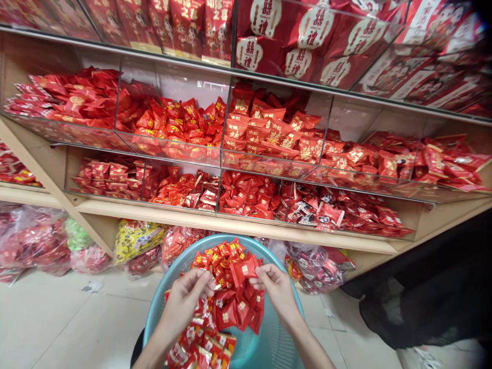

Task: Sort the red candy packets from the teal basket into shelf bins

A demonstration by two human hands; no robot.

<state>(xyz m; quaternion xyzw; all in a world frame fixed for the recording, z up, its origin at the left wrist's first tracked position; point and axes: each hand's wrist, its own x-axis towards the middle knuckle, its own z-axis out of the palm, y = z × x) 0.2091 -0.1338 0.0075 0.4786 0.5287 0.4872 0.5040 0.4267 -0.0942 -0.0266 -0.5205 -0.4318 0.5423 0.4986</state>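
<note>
Right hand (274,287) pinches one red packet (245,269) at basket's (272,333) one o'clock. Left hand (188,294), ten o'clock: fingertips nearly closed, hold unclear. Step, judged: packet handling; next calls for steady pinch.

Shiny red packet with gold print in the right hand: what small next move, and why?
Perhaps lower and release the shiny red packet into the light-blue plastic basket: the right hand pinches its edge above similar red packets lying there.
</note>
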